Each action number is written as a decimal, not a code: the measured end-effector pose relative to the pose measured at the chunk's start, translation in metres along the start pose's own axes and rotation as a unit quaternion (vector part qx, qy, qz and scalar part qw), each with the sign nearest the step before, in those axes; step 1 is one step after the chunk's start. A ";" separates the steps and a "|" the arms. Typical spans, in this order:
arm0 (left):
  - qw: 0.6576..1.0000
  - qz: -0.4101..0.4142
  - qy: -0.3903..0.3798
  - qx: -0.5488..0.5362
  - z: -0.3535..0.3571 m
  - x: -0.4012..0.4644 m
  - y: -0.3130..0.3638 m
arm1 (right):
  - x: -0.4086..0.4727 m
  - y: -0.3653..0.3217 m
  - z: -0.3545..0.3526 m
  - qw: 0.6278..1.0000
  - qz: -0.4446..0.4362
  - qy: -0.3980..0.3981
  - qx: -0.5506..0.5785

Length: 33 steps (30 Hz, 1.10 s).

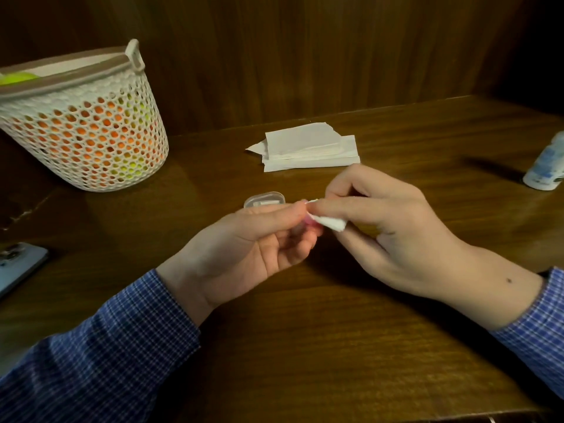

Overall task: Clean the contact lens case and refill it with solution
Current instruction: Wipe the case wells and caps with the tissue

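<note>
Sleeves (100, 358): blue checked cloth, one on each forearm, nearest the viewer at the bottom corners.

Left hand (250, 245): raised just above the table, palm turned inward. Fingers curled together and clamped on a small pink piece (305, 224), judged to be part of the lens case; only a sliver shows between the fingertips, so its shape cannot be told.

Right hand (384, 227): opposite the left, touching it at the fingertips. Thumb and forefinger pinched together on a folded bit of white tissue (331, 222), which presses against the pink piece.

Clear plastic box (265, 200): on the table just beyond the left hand, half hidden by it. Whether it belongs to the case set cannot be told.

Stack of tissues (308, 148): flat on the table, behind the hands, apart from them.

Bottle (546, 166): white, upright at the right edge, well apart from the hands; likely the solution.

Basket (88, 117): white openwork, far left, orange and green contents showing through.

Phone (18, 267): left edge, partly out of view.

Table (305, 346): dark wood.

Step in hand, as judged: wiping the piece dry. To do it well, hold the piece firmly, work a clean corner of tissue around the inside, and leave no lint. Refilling is not yet begun.
</note>
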<state>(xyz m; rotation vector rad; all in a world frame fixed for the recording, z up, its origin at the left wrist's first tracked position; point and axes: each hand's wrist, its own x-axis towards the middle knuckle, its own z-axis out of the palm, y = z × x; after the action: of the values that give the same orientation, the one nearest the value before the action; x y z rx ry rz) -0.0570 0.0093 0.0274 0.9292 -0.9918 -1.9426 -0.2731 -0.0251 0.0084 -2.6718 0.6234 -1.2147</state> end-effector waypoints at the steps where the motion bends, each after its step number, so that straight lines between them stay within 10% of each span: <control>1: 0.998 0.037 0.030 0.042 0.001 0.001 -0.001 | 0.001 -0.002 0.001 0.999 0.028 -0.002 0.028; 8: 0.945 0.170 0.178 0.217 0.008 0.001 -0.010 | 0.007 -0.004 -0.005 0.932 0.231 -0.073 0.271; 23: 0.995 0.033 0.078 0.049 0.008 0.009 -0.006 | 0.007 0.000 -0.001 0.989 0.072 -0.008 0.126; 33: 0.974 0.154 0.118 0.121 0.008 0.006 -0.018 | 0.004 -0.002 0.005 0.980 0.120 -0.011 0.160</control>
<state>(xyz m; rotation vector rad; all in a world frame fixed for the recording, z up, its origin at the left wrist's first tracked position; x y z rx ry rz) -0.0713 0.0144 0.0137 1.0439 -1.1702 -1.4402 -0.2664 -0.0254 0.0088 -2.2679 0.6609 -1.1114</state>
